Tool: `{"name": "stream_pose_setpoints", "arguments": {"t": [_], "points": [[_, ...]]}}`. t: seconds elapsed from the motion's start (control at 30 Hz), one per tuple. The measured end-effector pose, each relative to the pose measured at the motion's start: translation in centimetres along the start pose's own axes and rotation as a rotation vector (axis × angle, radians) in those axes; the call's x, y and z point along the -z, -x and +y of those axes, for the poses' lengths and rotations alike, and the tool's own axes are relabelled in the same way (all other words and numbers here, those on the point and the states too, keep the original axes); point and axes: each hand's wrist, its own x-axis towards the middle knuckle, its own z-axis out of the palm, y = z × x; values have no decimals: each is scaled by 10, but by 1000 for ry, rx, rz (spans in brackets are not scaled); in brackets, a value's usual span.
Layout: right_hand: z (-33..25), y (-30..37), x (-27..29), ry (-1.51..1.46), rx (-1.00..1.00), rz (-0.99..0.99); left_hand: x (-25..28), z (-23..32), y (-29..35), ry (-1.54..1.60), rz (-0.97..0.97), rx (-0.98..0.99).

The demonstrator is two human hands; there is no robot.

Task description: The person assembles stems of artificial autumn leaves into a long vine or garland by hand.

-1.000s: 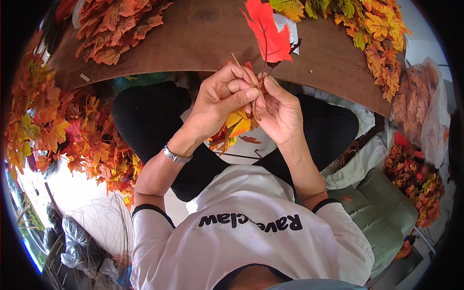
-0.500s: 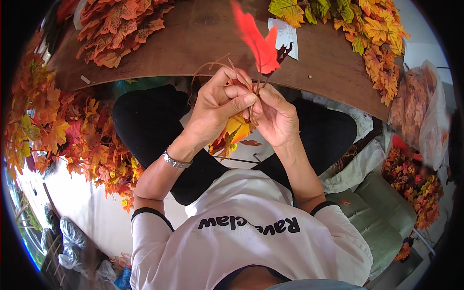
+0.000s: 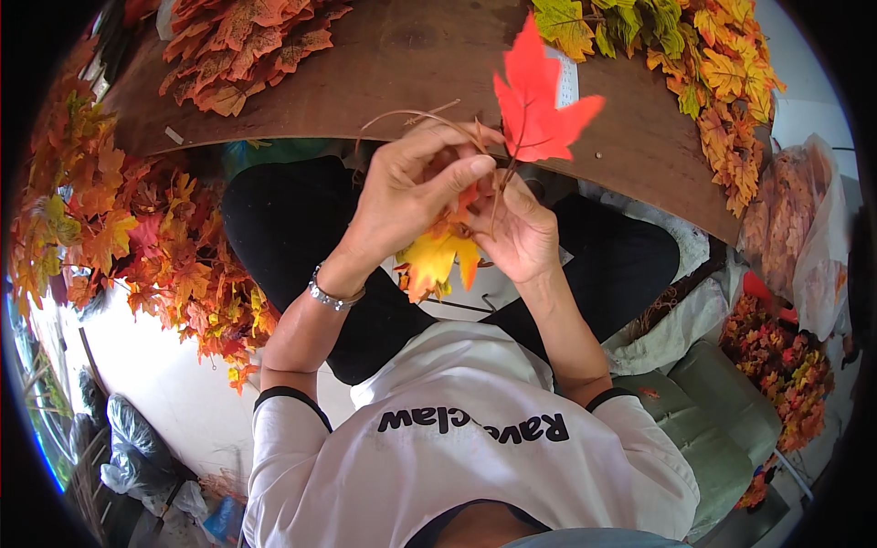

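My left hand (image 3: 406,187), with a silver metal band on the wrist, has thumb and fingers closed on thin brown stems in front of my lap. Against it, my right hand (image 3: 523,228) pinches the stem of an artificial red maple leaf (image 3: 541,105), which stands up above both hands. A thin brown vine (image 3: 388,116) curls out to the left past my left knuckles. Below the fingers hang yellow-orange leaves (image 3: 437,260) of the same garland. Exactly how the stems cross is hidden by my fingers.
A brown wooden table (image 3: 402,82) curves across ahead. It bears a stack of orange leaves (image 3: 242,50), green-yellow leaves (image 3: 630,27) and a white paper (image 3: 568,80). Leaf garlands (image 3: 174,247) hang at left. A plastic bag of leaves (image 3: 790,210) and a green cushioned seat (image 3: 699,429) are at right.
The red leaf has turned its broad face toward me and shifted right. A dark leaf behind it no longer shows. More of the yellow leaf shows below my hands.
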Motion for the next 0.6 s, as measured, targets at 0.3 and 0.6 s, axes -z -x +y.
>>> {"name": "stream_pose_setpoints", "arguments": {"t": [0.3, 0.6], "points": [[-7, 5, 5, 53, -42, 112, 2, 2, 0, 136, 145, 28], [-233, 16, 59, 1193, 928, 658, -2, -3, 4, 159, 14, -16]]}}
